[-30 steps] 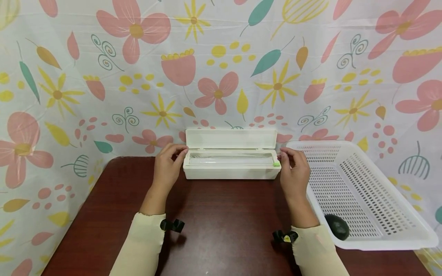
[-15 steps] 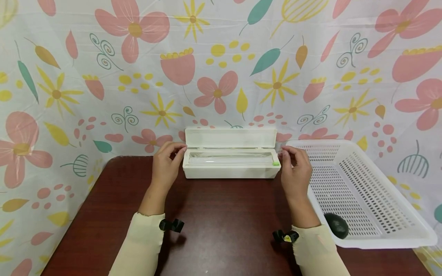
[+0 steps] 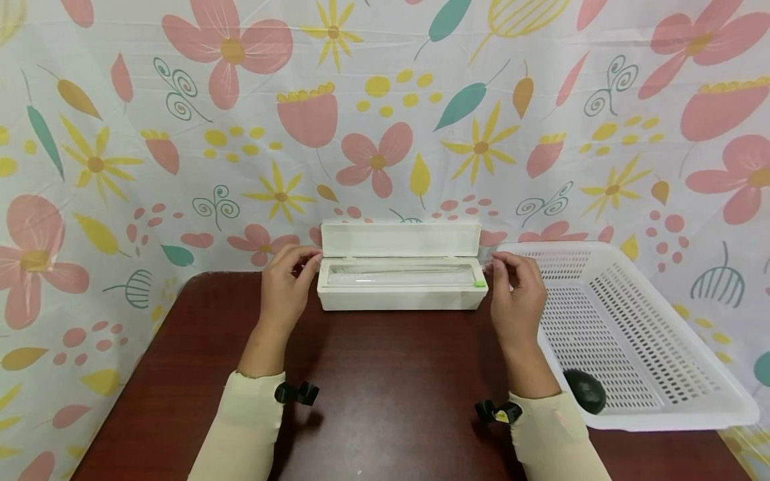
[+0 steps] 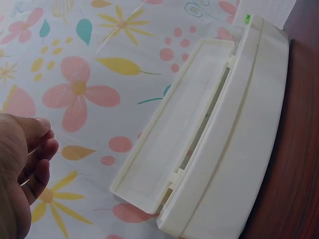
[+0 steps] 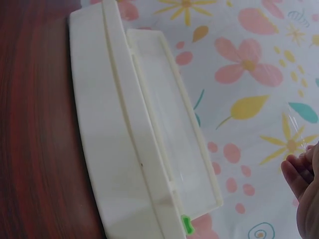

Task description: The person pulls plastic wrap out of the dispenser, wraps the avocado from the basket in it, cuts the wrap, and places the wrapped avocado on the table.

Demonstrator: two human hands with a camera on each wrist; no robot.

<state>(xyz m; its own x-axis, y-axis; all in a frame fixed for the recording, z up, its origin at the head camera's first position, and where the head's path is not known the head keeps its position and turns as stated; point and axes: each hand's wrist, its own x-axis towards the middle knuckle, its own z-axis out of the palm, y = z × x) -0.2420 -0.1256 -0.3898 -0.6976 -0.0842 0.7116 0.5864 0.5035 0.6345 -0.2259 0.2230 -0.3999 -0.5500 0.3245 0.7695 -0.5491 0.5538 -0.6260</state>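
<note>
Head view: both hands have risen slightly since earlier; left hand [image 3: 283,287] and right hand [image 3: 516,294] flank the open dispenser box [image 3: 401,284] (on the table's [image 3: 391,394] far edge), fingertips pinching clear film [image 3: 402,272]. Left wrist view: fingers [image 4: 37,149] loosely curled. Right wrist view: fingertips [image 5: 299,172] nip the film's edge.

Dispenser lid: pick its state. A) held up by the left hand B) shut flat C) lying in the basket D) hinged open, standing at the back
D: the lid stands open behind the dispenser, with the roll showing in it.
</note>
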